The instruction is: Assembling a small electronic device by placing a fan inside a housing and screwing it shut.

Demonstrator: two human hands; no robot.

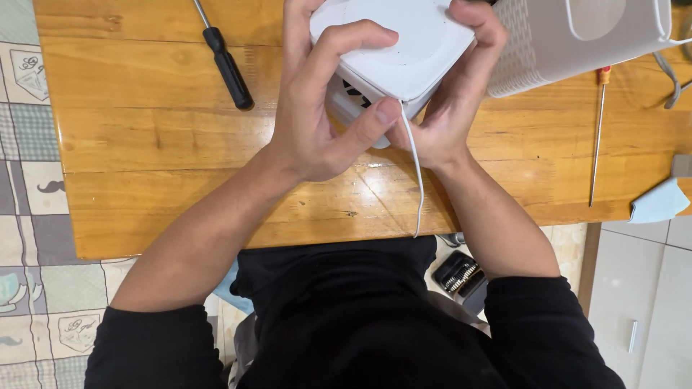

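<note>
A white square device point(401, 45) with rounded corners and a vent on its side is held above the wooden table point(158, 144). My left hand point(317, 108) grips its left side, thumb pressed on the near corner and fingers curled over the top. My right hand point(450, 94) clasps its right side. A thin white cable point(417, 173) comes out at the near corner between my thumbs and hangs down past the table's front edge.
A black-handled screwdriver point(227, 66) lies at the table's back left. A white perforated housing point(569, 39) sits at the back right, a thin long screwdriver point(598, 137) beside it. A pale blue cloth point(659, 202) lies at the right edge. A bit set point(461, 277) rests below the table.
</note>
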